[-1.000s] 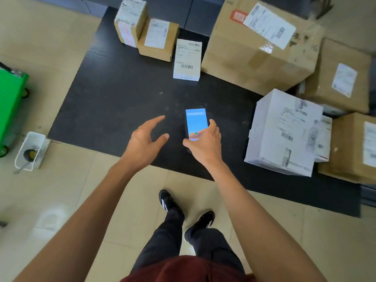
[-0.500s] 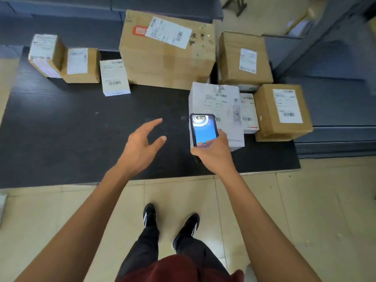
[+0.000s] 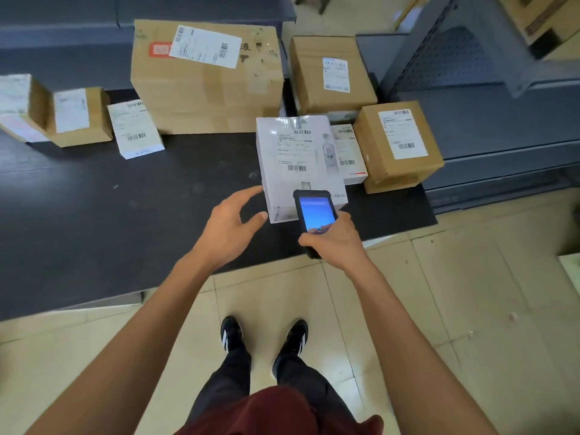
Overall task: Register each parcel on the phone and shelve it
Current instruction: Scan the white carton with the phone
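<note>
I judge I'm mid-registration: my right hand [image 3: 337,241] grips the phone [image 3: 314,215] over the white parcel [image 3: 296,158] near the mat's [image 3: 125,215] front edge, my left hand [image 3: 229,227], fingers spread, seemingly just short of it, next to grasp it.

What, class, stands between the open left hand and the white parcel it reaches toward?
Nothing visible. The left hand is spread open beside the near left corner of the white parcel, with only bare black mat between. The right hand holds the phone over its near edge.
</note>
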Tool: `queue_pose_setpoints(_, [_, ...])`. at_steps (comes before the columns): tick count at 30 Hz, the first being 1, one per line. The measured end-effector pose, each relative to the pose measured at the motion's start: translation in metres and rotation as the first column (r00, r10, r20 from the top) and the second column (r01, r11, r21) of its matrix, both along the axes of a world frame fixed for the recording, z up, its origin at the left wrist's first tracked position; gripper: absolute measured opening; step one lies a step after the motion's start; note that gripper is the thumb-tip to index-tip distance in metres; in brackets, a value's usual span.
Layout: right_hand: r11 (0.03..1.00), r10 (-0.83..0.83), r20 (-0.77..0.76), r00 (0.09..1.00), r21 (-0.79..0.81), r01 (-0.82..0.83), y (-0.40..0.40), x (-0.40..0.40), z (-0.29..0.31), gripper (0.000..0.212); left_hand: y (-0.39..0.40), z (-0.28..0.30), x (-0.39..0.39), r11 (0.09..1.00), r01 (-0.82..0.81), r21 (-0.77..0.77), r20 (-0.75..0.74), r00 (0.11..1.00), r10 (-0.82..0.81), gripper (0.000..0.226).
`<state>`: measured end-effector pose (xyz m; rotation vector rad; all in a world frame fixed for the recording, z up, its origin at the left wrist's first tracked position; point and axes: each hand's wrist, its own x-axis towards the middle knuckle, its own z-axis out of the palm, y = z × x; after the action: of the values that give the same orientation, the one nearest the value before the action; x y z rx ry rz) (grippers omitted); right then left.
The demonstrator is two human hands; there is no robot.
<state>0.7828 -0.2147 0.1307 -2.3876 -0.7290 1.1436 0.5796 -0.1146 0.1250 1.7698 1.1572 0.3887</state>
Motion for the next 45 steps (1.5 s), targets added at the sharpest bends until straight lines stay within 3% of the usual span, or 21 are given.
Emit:
queue_pose_setpoints(10, [0.999, 0.042, 0.028, 0.999, -0.034, -0.041, -0.010, -0.003, -0.002, 0.064, -0.008, -0.005, -0.003, 1.000, 0.012, 0.020, -0.031, 0.999, -0.012, 0.052])
queue_pose_setpoints(18, [0.998, 0.051, 0.040, 0.998, -0.028, -0.050, -0.011, -0.008, 0.000, 0.071, -0.011, -0.001, -0.007, 1.000, 0.002, 0.006, -0.070, 0.998, -0.002, 0.053])
queue_pose_setpoints(24, [0.987, 0.162, 0.108, 0.981, -0.012, -0.162, 0.005, -0.037, -0.008, 0.087, -0.009, -0.001, -0.028, 0.999, -0.052, -0.013, -0.074, 0.996, 0.051, 0.053])
queue_pose_setpoints(37, [0.939, 0.333, 0.208, 0.920, 0.009, -0.343, 0.068, -0.148, -0.095, 0.112, 0.007, -0.032, -0.137, 0.967, -0.242, -0.077, -0.109, 0.966, 0.233, 0.051])
queue_pose_setpoints(45, [0.956, 0.276, 0.255, 0.927, 0.028, -0.292, 0.104, -0.193, -0.142, 0.112, 0.023, -0.050, -0.179, 0.941, -0.309, -0.135, -0.160, 0.944, 0.287, 0.051])
